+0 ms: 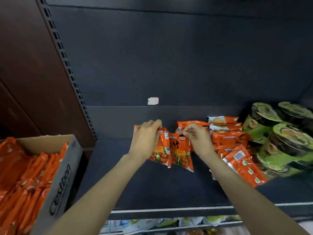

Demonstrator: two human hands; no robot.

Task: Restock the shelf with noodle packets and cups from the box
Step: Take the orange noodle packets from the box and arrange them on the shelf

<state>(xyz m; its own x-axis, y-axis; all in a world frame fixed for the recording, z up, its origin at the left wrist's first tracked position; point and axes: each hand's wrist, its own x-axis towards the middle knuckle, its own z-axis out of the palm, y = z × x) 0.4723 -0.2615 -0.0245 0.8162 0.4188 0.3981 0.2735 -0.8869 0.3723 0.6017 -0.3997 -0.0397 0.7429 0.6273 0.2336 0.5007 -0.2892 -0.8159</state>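
Both hands are on a small bunch of orange noodle packets (176, 153) standing on the shelf (169, 189) — I'd square them upright and slide them against the stack of packets (228, 138) to the right so nothing flops. Left hand (146, 138) curls its grip over the top edges, right hand (197, 137) pinches a top corner; both forearms reach straight in. The box (62, 175) at left looks full.

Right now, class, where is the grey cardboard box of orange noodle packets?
In the head view the grey cardboard box sits at the lower left, beside the dark shelf, left of the left hand and below the brown side panel.
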